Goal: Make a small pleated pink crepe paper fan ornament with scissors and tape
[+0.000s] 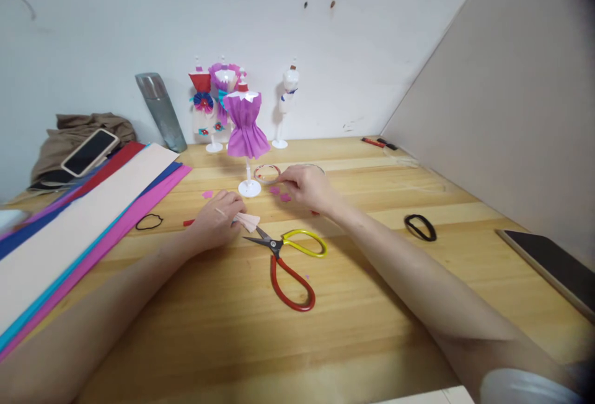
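My left hand (pixel 217 218) is closed, and a small pleated piece of pale pink crepe paper (pixel 247 221) sticks out from its fingers. A red tip (pixel 188 223) shows on the table left of that hand; the rest is hidden. My right hand (pixel 307 186) has its fingers pinched together beside a clear ring with red marks (pixel 267 173); what they hold, if anything, is hidden. Between the hands stands a small white dress form in a gathered purple dress (pixel 246 125). Below them lie open scissors (pixel 276 246) with one yellow and one red handle. Pink paper bits (pixel 285 197) lie by my right hand.
Long crepe paper strips (pixel 88 212) cover the left side. Behind stand a bottle (pixel 162 113) and more dress forms (pixel 202 103), one mostly white (pixel 288 97). A black band (pixel 420 227), a phone (pixel 553 264) and red pens (pixel 372 142) lie to the right.
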The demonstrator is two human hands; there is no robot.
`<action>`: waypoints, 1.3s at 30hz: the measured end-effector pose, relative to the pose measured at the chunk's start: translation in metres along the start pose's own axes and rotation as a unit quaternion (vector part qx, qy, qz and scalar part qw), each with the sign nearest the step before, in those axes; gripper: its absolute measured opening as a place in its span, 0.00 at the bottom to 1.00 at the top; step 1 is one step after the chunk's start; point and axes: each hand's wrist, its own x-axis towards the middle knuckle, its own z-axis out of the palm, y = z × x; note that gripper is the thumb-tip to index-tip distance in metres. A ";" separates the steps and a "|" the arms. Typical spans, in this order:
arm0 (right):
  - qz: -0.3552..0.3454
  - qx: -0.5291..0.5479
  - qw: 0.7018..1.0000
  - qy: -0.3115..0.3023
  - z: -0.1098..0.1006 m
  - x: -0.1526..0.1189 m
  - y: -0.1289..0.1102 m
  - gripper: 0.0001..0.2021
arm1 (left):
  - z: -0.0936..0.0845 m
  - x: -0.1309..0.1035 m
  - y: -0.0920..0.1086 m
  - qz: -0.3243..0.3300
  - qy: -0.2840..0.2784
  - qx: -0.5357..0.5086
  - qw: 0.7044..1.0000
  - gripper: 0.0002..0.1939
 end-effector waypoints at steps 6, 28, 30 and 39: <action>-0.045 0.074 0.996 -0.005 0.010 -0.006 -0.021 0.15 | 0.001 0.002 -0.001 -0.009 0.028 -0.010 1.000 0.05; 0.028 0.228 0.973 0.012 0.021 -0.025 -0.072 0.02 | -0.030 0.003 0.043 -0.156 0.082 -0.125 0.976 0.05; 0.038 0.240 0.970 0.024 0.022 -0.025 -0.073 0.03 | -0.028 0.003 0.044 -0.155 0.088 -0.150 0.972 0.04; 0.054 0.308 0.949 0.025 0.021 -0.025 -0.075 0.02 | -0.037 0.004 0.049 -0.141 0.098 -0.190 0.967 0.10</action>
